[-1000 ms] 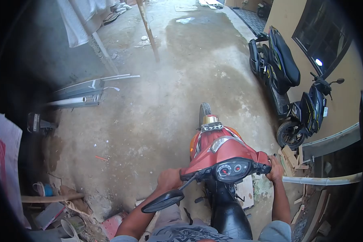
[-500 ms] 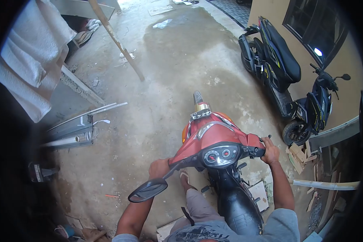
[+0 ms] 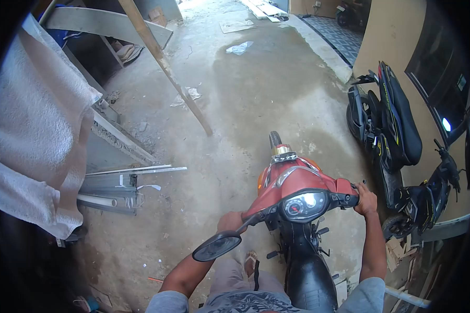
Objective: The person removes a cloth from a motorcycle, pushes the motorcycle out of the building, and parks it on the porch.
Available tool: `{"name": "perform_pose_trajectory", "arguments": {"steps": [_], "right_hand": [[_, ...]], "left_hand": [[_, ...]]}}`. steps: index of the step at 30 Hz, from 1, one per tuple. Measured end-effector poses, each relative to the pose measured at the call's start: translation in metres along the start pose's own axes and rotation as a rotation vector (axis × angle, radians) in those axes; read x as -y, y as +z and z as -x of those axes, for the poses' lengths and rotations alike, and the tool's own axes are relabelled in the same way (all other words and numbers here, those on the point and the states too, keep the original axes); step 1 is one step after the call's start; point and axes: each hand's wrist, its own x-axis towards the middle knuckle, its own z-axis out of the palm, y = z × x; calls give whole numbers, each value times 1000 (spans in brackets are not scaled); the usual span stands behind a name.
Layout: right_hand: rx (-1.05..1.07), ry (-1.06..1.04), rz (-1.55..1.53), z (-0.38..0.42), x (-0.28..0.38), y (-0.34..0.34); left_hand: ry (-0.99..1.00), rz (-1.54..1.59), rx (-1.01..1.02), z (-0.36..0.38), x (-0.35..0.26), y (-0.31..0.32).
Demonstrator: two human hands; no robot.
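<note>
A red motorbike (image 3: 318, 180) stands upright in front of me, its front wheel (image 3: 275, 139) pointing up the concrete floor. My left hand (image 3: 231, 222) is closed round the left handlebar grip, partly behind the round-edged mirror (image 3: 217, 245). On the other side, my right hand (image 3: 366, 199) wraps the right handlebar grip. Between them sits the speedometer panel (image 3: 304, 206), with glare on its glass. The black seat (image 3: 310, 281) runs back along my right side. My sandalled foot (image 3: 251, 262) is on the floor left of the bike.
A black scooter (image 3: 397, 125) is parked along the wall at right. A wooden pole (image 3: 167, 68) slants down to the floor ahead. White towels (image 3: 42, 130) hang at left, above pipes and metal profiles (image 3: 109, 190). Wood scraps (image 3: 399, 253) lie at lower right.
The motorbike and I have moved forward, closer to the pole and alongside the scooter. My view has also swung up and left, showing more towel. Both hands keep their hold.
</note>
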Motion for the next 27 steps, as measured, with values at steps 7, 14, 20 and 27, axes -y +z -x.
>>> {"name": "perform_pose_trajectory", "arguments": {"steps": [7, 14, 20, 27], "right_hand": [[-16, 12, -23, -133, 30, -15], [-15, 101, -58, -249, 58, -26], [-39, 93, -73, -332, 82, -31], [-187, 82, -136, -451, 115, -38]], "left_hand": [[-15, -4, 55, -126, -17, -88], [93, 4, 115, -255, -28, -174], [80, -75, 168, -354, -28, -228], [141, -160, 149, -484, -50, -323]]}}
